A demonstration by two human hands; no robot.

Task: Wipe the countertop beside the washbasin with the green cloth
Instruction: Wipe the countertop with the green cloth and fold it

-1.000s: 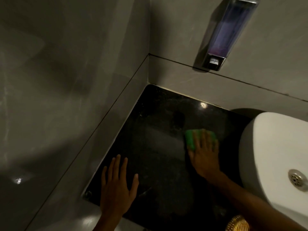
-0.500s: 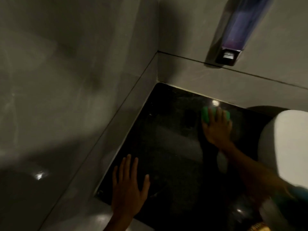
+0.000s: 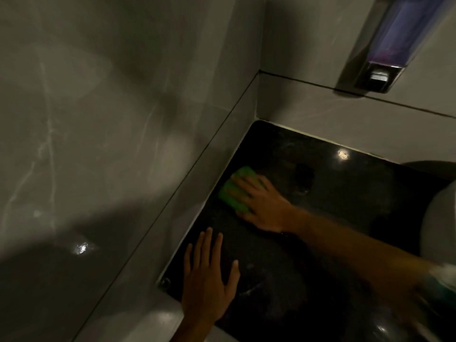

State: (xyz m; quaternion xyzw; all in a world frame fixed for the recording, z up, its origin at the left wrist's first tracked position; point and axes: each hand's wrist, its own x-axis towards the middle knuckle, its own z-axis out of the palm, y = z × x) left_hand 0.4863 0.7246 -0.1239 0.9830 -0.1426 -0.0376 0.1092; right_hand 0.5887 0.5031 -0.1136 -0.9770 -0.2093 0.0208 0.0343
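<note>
1. Head view showed my right hand (image 3: 265, 206) laid flat on the cloth (image 3: 230, 191), a little left of the frame's centre, on the dark counter (image 3: 345, 193).

2. My fingers (image 3: 246, 182) were spread and pressed down on top of the cloth, not pinching it; green showed beyond the fingertips and along the hand's lower-left side.

3. The cloth lay hard by the left wall (image 3: 204, 169), its far edge just beside the pale seam where counter meets wall; I could not tell whether it touched. Its long axis ran roughly along that seam, from upper right down to lower left.

4. From my fingers the cloth reached up and to the left, so the wall closed off that way. I judged the free run for the next stroke to be back toward the right of the frame, where the basin (image 3: 439, 230) showed as a pale curve at the right edge, or down along the seam toward the lower centre.

5. My left hand (image 3: 209, 280) rested palm down at lower centre, fingers spread, holding nothing, near the counter's front edge. It sat below the cloth, apart from it, and lay in the path of a stroke drawn down the seam.

6. The right hand was the one on the cloth; the left only braced me.

7. A dispenser (image 3: 385, 50) hung on the back wall at upper right, well apart from both hands.
</note>
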